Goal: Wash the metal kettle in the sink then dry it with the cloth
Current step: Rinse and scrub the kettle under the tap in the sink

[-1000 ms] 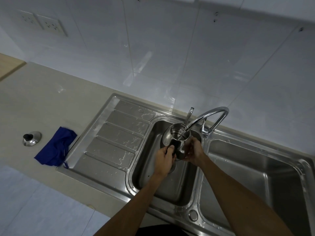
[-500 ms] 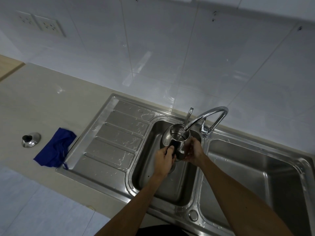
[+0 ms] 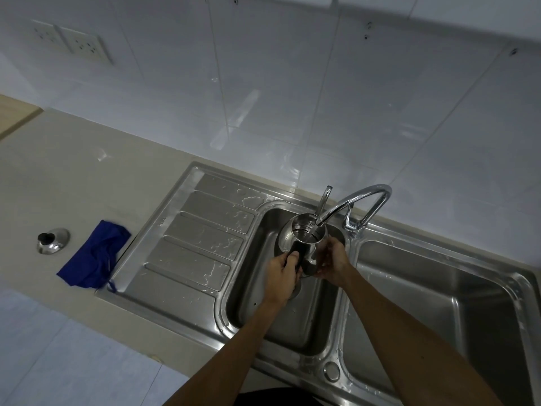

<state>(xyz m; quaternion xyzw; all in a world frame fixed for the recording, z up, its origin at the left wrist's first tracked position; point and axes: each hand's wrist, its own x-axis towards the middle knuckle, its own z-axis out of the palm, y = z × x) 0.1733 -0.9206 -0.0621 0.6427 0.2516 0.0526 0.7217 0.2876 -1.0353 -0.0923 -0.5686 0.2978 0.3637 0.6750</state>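
Head view: sink below both hands; kettle held open-mouthed under the tap to fill, left hand gripping its dark handle, right hand cupping its side; cloth and lid wait far left on the worktop

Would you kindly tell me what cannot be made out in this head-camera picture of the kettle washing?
- Lower body of the shiny metal kettle: covered by the left hand and right hand.
- Water flow from the curved chrome tap: too faint to confirm.
- Drain of the left sink basin: mostly hidden behind the left hand.
- Right sink basin: cut off by the frame's right edge.
- Embossed lettering on the drainboard: too small.
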